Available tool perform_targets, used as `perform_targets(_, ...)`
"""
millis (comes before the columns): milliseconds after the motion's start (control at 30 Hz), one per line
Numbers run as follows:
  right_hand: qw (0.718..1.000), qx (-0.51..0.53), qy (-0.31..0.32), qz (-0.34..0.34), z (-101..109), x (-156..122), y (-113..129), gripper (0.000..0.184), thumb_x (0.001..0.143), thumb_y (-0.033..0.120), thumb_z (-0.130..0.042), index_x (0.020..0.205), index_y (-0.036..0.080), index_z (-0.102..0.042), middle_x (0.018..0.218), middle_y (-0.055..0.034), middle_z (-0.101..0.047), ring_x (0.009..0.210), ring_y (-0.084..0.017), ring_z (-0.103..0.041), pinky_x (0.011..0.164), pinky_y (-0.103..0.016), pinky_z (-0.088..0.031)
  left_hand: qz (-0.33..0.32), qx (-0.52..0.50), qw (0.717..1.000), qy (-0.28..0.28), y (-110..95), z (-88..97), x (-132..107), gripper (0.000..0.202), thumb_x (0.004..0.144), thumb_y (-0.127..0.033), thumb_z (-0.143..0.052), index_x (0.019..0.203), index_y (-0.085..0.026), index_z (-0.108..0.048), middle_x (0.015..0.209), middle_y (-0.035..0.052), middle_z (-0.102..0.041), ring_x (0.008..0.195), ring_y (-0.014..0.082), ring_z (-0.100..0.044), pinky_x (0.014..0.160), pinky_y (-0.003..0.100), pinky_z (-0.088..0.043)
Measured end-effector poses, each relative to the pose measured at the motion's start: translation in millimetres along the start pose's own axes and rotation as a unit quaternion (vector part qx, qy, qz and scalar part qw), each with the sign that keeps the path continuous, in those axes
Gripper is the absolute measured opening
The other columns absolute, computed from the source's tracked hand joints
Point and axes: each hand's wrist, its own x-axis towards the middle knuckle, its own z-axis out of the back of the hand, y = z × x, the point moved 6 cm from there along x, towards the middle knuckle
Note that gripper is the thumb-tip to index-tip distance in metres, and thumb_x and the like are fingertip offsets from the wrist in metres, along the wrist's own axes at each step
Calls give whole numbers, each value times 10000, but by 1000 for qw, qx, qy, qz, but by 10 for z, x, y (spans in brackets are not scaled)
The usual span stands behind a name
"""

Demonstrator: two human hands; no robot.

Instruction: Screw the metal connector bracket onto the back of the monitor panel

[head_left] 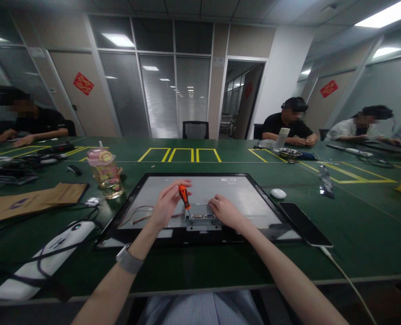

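A flat display panel [254,205] with a black frame lies back side up on the table in front of me. Near its front edge sits a small metal bracket [203,227] with connector ports. My left hand [166,205] grips an orange and black screwdriver [184,195], whose shaft points down at the bracket's left end. The exact spot its tip meets is too small to make out. Curled at the bracket's right side is my right hand [226,211], its fingertips pinched together by the upper edge; what they hold is hidden. Thin wires [141,214] run across the panel's left part.
A pink-lidded bottle [105,174], a paper envelope [61,194] and a white device with black cables [51,255] are on the left. Rightward lie a phone [304,223] on a charging cable and a white earbud case [278,193]. Several people sit across the table.
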Motion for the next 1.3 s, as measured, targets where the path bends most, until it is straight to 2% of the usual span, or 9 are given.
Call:
perform_targets(100, 1000, -1, -3, 1, 6, -1, 8, 351, 977, 274, -295, 1016, 150, -621, 974, -104, -588, 907, -191, -572, 797, -271, -369, 9, -9, 1000, -1, -8, -3, 4, 212, 837, -286, -573, 922, -141, -702, 1197, 129, -601, 1168, 267, -516, 903, 370, -489)
perform_targets(233, 1000, -3, -4, 2, 8, -6, 11, 356, 979, 273, -289, 1004, 148, -622, 965, -107, -591, 909, -193, -571, 800, -273, -365, 36, -37, 999, -3, 15, 5, -12, 199, 811, -287, -617, 929, -147, -695, 1101, 117, -665, 1028, 247, -624, 920, 380, -471)
perform_targets(367, 1000, -4, -9, 8, 1, -11, 10, 354, 979, 280, -290, 982, 152, -620, 953, -102, -586, 896, -190, -564, 788, -270, -362, 51, -41, 998, 4, 39, -1, -36, 194, 767, -283, -682, 921, -165, -692, 894, 69, -707, 839, 202, -673, 826, 335, -494)
perform_targets(500, 1000, -3, -12, 10, -10, -8, 6, 329, 976, 267, -306, 986, 156, -616, 954, -93, -581, 891, -181, -563, 782, -262, -360, 37, -12, 999, -12, 23, 11, -37, 197, 695, -262, -752, 866, -175, -704, 809, 28, -666, 740, 133, -623, 705, 240, -478)
perform_targets(600, 1000, -1, -12, 8, -7, -6, 6, 327, 976, 267, -308, 1002, 153, -614, 958, -94, -581, 898, -180, -565, 781, -262, -361, 18, 5, 1000, -20, 3, 16, -27, 191, 662, -260, -777, 815, -169, -708, 814, 10, -604, 705, 104, -573, 655, 211, -449)
perform_targets(767, 1000, 4, -8, 6, 11, -14, 9, 333, 977, 272, -308, 1016, 154, -617, 962, -96, -582, 899, -182, -568, 772, -263, -367, 3, 7, 1000, -20, 5, 23, -13, 171, 701, -299, -748, 799, -169, -699, 833, 4, -558, 718, 100, -549, 660, 210, -434)
perform_targets(933, 1000, 2, -7, 5, 9, -12, 7, 337, 976, 269, -307, 1013, 151, -621, 963, -96, -583, 892, -183, -569, 775, -264, -369, 27, 5, 999, -29, 38, 55, -10, 198, 746, -302, -707, 884, -161, -690, 756, 19, -613, 720, 121, -566, 670, 222, -442)
perform_targets(1133, 1000, -2, -4, 4, 1, -2, 9, 343, 977, 268, -303, 1009, 149, -623, 970, -101, -587, 892, -182, -571, 783, -264, -368, 43, -53, 998, -2, 37, 3, -13, 183, 787, -300, -654, 912, -167, -667, 853, 52, -671, 816, 183, -639, 791, 318, -481)
perform_targets(1300, 1000, -4, -6, 5, 22, -16, 17, 341, 977, 280, -306, 1001, 154, -622, 954, -93, -587, 886, -180, -572, 766, -259, -369, 24, -29, 999, -3, 5, -15, -18, 175, 766, -315, -681, 844, -158, -685, 916, 60, -649, 853, 173, -605, 804, 300, -472)
